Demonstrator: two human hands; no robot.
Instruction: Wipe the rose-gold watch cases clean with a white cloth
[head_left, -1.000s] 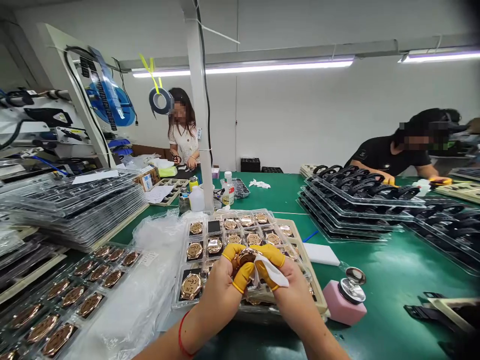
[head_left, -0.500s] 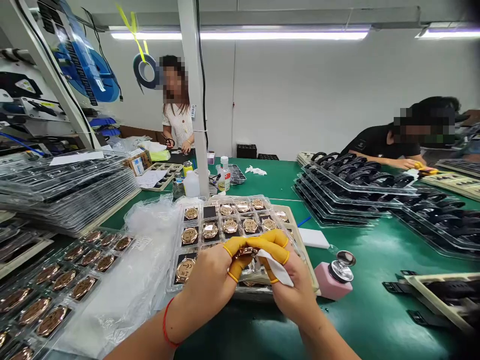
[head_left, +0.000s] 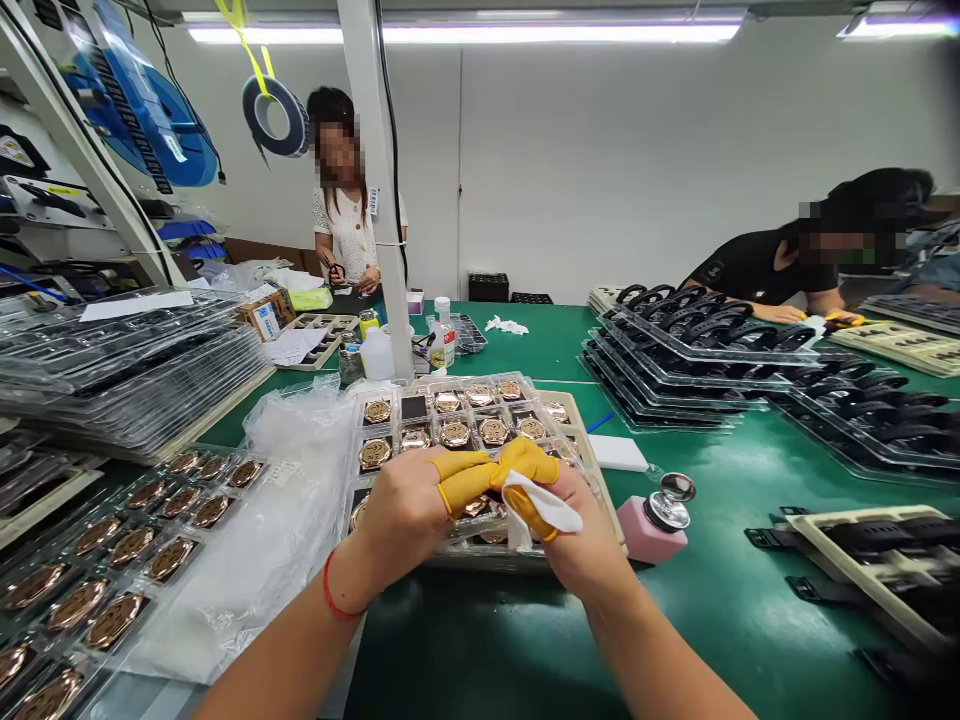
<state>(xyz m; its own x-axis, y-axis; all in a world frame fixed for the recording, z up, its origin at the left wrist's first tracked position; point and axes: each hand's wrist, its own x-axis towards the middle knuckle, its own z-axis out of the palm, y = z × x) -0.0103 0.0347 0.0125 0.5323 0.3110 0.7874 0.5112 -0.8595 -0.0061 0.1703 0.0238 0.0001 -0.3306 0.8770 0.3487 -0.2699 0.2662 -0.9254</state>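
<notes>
Both hands meet over a clear tray [head_left: 352, 430] of rose-gold watch cases [head_left: 454, 433], with yellow finger cots on several fingertips. My left hand [head_left: 409, 500], a red string round its wrist, is closed, its fingers pinched together on a watch case that they now almost wholly cover. My right hand [head_left: 577, 530] is closed round a folded white cloth [head_left: 551, 508], its fingertips pressed against those of the left. One end of the cloth hangs below the fingers. A black pad [head_left: 413, 408] shows in a tray pocket without a case.
A pink pump bottle [head_left: 651, 528] stands right of the tray, near a white block [head_left: 617, 452]. More cased trays [head_left: 172, 558] and plastic wrap [head_left: 255, 560] lie left. Stacked trays of black straps [head_left: 705, 360] stand right. Two people [head_left: 349, 225] work across the bench.
The watch case, visible between my fingers before, is now covered by them. My right hand has turned, and the cloth hangs lower. The whole view has tilted slightly downward.
</notes>
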